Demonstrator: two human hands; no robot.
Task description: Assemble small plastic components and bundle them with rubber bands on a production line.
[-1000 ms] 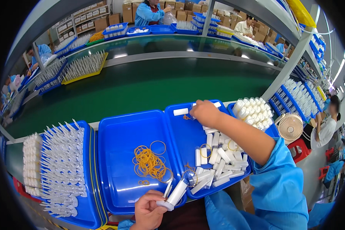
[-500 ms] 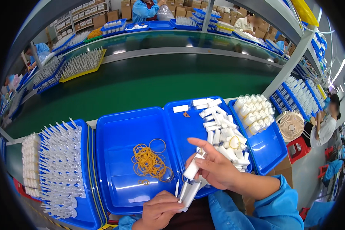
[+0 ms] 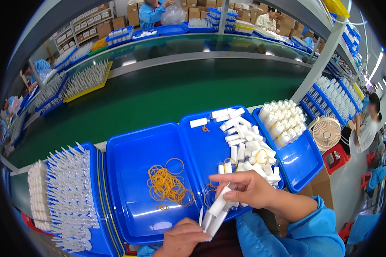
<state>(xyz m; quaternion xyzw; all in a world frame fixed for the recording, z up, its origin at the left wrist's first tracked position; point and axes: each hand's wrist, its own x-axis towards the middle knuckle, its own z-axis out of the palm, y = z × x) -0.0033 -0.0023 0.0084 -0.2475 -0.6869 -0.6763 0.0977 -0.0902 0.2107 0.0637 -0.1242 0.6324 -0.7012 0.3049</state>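
Note:
My left hand (image 3: 182,237) pinches the lower ends of a small bunch of white rectangular pieces (image 3: 218,222), with a thin white stick (image 3: 200,216) standing up beside them. Between its thumb and fingers, my right hand (image 3: 251,188) grips another white rectangular piece (image 3: 219,203), tilted and against the top of that bunch. What the pieces are I cannot tell. Just beyond my right hand, a blue tray (image 3: 193,141) holds a heap of similar white pieces (image 3: 244,139) and a few rubber bands. Tan rubber bands (image 3: 165,184) lie tangled in the blue tray (image 3: 133,150) to its left.
Stacked trays at the left carry upright thin whitish parts (image 3: 70,192). At the right, a blue tray (image 3: 298,165) holds bundled white pieces (image 3: 281,120), near a fan (image 3: 326,132) and a red stool (image 3: 333,157). A green conveyor belt (image 3: 158,94) crosses beyond; other people work around it.
My right hand has brought its white piece down against the bunch in my left hand. The whole view has shifted slightly.

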